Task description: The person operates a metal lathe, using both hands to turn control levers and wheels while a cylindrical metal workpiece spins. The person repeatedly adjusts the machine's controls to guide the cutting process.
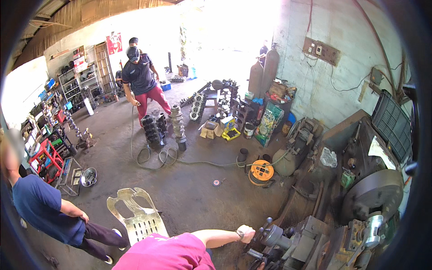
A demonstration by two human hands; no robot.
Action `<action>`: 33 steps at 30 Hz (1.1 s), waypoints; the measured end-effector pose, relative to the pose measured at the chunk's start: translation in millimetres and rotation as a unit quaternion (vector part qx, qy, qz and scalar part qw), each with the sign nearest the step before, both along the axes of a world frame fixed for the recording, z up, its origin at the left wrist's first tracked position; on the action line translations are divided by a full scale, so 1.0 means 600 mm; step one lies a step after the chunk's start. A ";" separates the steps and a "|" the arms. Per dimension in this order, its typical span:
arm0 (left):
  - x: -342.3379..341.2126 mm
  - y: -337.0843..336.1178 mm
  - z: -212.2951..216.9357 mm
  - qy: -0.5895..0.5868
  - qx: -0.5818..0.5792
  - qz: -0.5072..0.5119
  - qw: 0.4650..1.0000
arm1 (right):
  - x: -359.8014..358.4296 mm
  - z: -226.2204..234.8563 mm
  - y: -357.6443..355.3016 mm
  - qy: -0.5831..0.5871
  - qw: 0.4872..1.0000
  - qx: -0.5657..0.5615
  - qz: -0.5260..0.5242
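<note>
Lathe at the lower right, its big round chuck toward the far side and a dark hub with ball-ended handles nearest the wearer's left hand. That arm, bare below a pink sleeve and with a watch at the wrist, extends to the handles; the fingers look curled there, though I cannot tell whether they are clenched around one. The right hand is out of view, so I cannot tell its fingers' state. Clear plastic lies on the machine. Left of the arm stands a pale plastic chair (slots and larger openings in it), with a co-worker in blue beside it. Farther off, a co-worker in red trousers stands near dark engine blocks and an upright ringed shaft. A hose loops over the floor, passing an orange reel.
</note>
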State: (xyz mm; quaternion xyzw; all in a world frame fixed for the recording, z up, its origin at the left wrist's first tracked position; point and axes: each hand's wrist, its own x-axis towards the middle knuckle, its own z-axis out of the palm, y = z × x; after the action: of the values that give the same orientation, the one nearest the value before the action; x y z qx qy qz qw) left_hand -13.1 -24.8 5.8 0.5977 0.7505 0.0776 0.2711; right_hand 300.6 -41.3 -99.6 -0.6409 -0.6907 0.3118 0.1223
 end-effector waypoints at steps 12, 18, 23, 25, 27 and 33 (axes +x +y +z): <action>0.014 0.018 0.037 0.119 -0.058 0.050 0.990 | -0.060 0.092 -0.003 0.063 0.984 -0.053 -0.155; 0.021 0.054 -0.001 0.116 -0.089 -0.040 0.989 | -0.031 0.101 0.027 0.063 0.962 -0.210 -0.163; 0.024 0.055 -0.034 0.142 -0.078 -0.043 0.986 | -0.021 0.101 0.024 0.097 0.970 -0.171 -0.139; 0.018 0.049 -0.037 0.141 -0.072 -0.036 0.987 | -0.026 0.096 0.025 0.100 0.966 -0.207 -0.122; 0.016 0.049 -0.035 0.155 -0.056 -0.029 0.986 | -0.026 0.089 0.024 0.120 0.956 -0.227 -0.139; 0.033 0.045 -0.013 0.142 -0.041 -0.032 0.989 | -0.036 0.061 0.023 0.107 0.974 -0.153 -0.127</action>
State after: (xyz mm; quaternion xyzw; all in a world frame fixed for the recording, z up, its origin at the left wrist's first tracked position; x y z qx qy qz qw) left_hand 6.8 2.3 -2.0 0.6149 0.7644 -0.0474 0.1882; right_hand 278.9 -27.6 -62.8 -0.6977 -0.5303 0.4625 0.1346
